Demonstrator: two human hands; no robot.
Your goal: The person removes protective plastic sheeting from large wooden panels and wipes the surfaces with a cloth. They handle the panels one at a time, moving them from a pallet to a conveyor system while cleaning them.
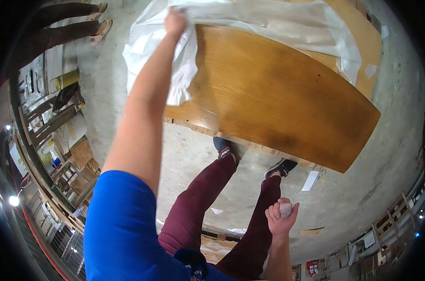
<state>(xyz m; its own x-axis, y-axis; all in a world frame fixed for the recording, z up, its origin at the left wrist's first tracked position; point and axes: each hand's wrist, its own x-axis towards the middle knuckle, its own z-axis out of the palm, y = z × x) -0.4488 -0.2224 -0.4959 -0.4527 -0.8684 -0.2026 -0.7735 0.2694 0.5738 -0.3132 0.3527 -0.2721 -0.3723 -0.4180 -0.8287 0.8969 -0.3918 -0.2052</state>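
Note:
A brown wooden board [278, 93] with curved long edges lies flat in front of me, its grain showing through a glossy finish. White translucent plastic sheeting [151, 51] is bunched over its left end and runs along its far edge. My left hand [175, 22], stretched far forward and slightly blurred, is closed on the sheeting near the board's far left corner. Close to my right leg, my right hand [281, 218] is curled into a fist around a small pale grey object [285, 210], whose kind I cannot make out. It is apart from the board.
Wooden slats [254, 146] show under the board's near edge, by my shoes. Brown cardboard [367, 51] lies beyond it. Another person's legs and sandals [100, 32] are at the far left. Pallets and cartons [81, 152] line the left; a white paper strip [310, 181] lies on the concrete.

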